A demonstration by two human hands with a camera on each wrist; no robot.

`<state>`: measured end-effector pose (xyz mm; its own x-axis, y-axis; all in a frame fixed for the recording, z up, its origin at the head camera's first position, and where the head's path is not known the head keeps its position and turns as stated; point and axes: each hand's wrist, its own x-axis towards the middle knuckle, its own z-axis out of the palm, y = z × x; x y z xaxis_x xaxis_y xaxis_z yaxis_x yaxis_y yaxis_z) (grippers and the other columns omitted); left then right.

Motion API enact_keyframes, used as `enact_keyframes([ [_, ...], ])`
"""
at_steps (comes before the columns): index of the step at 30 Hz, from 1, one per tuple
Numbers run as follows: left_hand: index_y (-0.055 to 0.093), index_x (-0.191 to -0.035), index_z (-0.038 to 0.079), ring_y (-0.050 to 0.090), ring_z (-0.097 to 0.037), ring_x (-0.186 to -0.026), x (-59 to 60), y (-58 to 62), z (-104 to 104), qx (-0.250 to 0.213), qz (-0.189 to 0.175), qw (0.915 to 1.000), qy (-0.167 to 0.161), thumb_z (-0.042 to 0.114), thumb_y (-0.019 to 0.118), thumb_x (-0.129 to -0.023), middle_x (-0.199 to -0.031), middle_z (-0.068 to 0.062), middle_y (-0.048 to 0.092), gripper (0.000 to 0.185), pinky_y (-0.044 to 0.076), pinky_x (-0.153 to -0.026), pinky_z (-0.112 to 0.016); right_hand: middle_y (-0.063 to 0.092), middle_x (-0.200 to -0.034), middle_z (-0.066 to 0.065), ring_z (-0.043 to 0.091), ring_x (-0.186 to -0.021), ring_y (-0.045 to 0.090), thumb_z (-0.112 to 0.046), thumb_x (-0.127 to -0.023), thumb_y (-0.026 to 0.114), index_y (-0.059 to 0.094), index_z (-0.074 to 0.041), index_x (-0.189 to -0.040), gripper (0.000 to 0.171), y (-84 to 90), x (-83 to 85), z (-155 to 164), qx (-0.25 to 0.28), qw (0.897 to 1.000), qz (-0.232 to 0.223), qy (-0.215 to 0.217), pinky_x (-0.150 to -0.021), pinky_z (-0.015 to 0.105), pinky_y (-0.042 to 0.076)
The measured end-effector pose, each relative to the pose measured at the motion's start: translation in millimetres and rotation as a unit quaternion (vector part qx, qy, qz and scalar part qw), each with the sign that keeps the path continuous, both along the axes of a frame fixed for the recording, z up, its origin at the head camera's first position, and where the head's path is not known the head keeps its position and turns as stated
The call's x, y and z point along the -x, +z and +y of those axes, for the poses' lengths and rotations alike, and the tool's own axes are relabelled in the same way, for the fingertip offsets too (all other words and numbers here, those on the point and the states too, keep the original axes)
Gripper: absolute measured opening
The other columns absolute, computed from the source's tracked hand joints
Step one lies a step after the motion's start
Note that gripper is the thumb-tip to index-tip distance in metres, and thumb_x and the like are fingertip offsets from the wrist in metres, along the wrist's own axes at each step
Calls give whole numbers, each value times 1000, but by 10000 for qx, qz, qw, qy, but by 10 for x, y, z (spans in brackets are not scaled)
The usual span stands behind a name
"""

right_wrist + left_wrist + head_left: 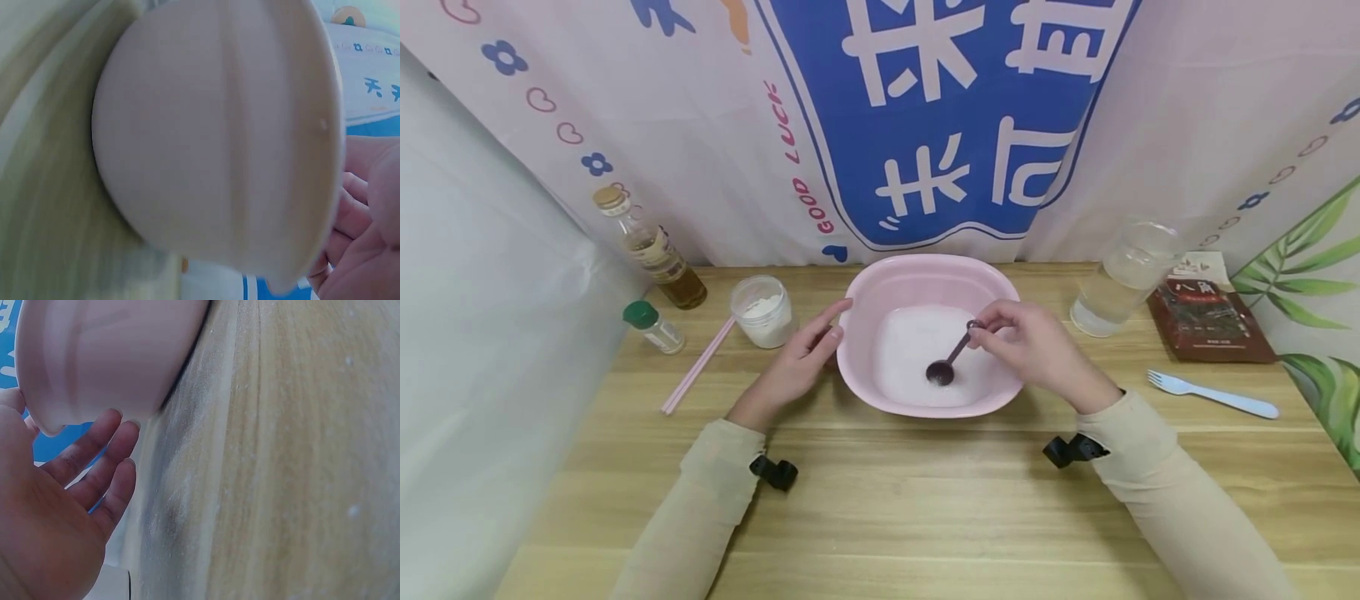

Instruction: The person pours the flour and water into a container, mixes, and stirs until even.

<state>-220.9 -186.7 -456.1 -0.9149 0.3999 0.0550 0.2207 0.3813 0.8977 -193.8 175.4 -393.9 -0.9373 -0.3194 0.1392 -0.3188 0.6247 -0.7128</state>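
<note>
A pink basin point(859, 350) stands at the back middle of the table, with whitish contents point(902, 342) across its bottom. Over its right rim reaches my right hand point(1037, 350), pinching the handle end of a dark brown measuring spoon point(940, 372) between thumb and fingers. The spoon slants down to the left, its round bowl low over the whitish contents. My left hand point(797, 362) is at the basin's left rim. In the left wrist view, its loosely extended fingers point(106, 462) lie against the outer wall. The basin's wall hides the spoon from the right wrist view.
Left of the basin are a jar of white powder point(765, 312), pink chopsticks point(698, 367), a green-capped shaker point(655, 327) and a corked bottle of brown liquid point(662, 258). On the right stand a clear pitcher of water point(1112, 287), a dark red packet point(1210, 321) and a light blue fork point(1213, 395).
</note>
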Motion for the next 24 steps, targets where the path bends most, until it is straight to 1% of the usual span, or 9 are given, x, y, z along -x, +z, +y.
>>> enact_keyframes([
  [3, 39, -169, 27, 65, -25, -106, -1, 1, -1, 16, 2, 10000, 17, 31, 44, -118, -126, -19, 72, 51, 56, -100, -52, 80, -92, 5, 24, -89, 67, -10, -100, 76, 78, -7, -103, 5, 8, 5, 110, -285, 9985, 463, -80, -83, 35, 47],
  [6, 39, -169, 28, 65, -26, -107, -5, 2, -1, 42, -15, 10000, 42, 32, 44, -118, -127, -19, 72, 51, 56, -102, -51, 79, -91, 9, 30, -88, 64, -7, -99, 76, 79, -6, -102, 4, 32, -2, 228, -507, 9939, 970, -95, -87, 39, 43],
  [8, 39, -169, 29, 66, -26, -110, -7, 4, -1, 64, -30, 10000, 48, 33, 44, -118, -130, -18, 71, 51, 55, -104, -50, 80, -92, 9, 32, -90, 66, -6, -98, 76, 79, -7, -99, 3, 47, -11, 305, -598, 9912, 1179, -42, -89, 43, 42],
  [11, 39, -169, 29, 65, -27, -111, -9, 8, 0, 44, -53, 10000, 37, 33, 44, -118, -131, -18, 71, 51, 54, -105, -51, 81, -92, 5, 29, -92, 69, -5, -95, 78, 80, -11, -94, 7, 65, -28, 390, -621, 9887, 1356, 151, -88, 44, 47],
  [14, 39, -169, 28, 66, -27, -111, -8, 7, 0, 4, -42, 10000, 16, 32, 44, -118, -132, -19, 71, 51, 55, -105, -53, 79, -88, -1, 18, -87, 69, -4, -95, 79, 79, -15, -92, 12, 63, -42, 413, -489, 9890, 1280, 561, -84, 36, 53],
  [17, 40, -168, 27, 66, -27, -109, -5, 2, -3, -40, -30, 10000, 3, 31, 44, -118, -127, -20, 71, 51, 56, -102, -54, 76, -86, -5, 11, -80, 63, -6, -96, 79, 79, -17, -92, 11, 33, -63, 349, -192, 9925, 773, 931, -72, 27, 54],
  [19, 40, -168, 26, 66, -27, -107, 0, -5, -5, -55, -14, 10000, -3, 30, 44, -118, -123, -20, 72, 51, 56, -100, -55, 75, -86, -6, 10, -77, 60, -9, -97, 80, 79, -18, -93, 10, -1, -70, 260, -18, 9940, 381, 1027, -68, 26, 53],
  [21, 40, -168, 26, 66, -27, -107, 6, -13, -7, -61, 6, 10000, -11, 29, 44, -118, -121, -20, 73, 51, 56, -100, -53, 77, -87, -6, 12, -78, 61, -12, -97, 80, 79, -19, -93, 8, -33, -73, 151, 83, 9945, 103, 1035, -69, 28, 53],
  [24, 40, -168, 25, 67, -26, -109, 15, -26, -8, -53, 37, 10000, -27, 28, 44, -118, -123, -20, 74, 50, 56, -102, -48, 78, -89, -8, 19, -87, 64, -15, -97, 82, 79, -20, -92, 7, -72, -56, -12, -67, 9942, 181, 1053, -81, 36, 52],
])
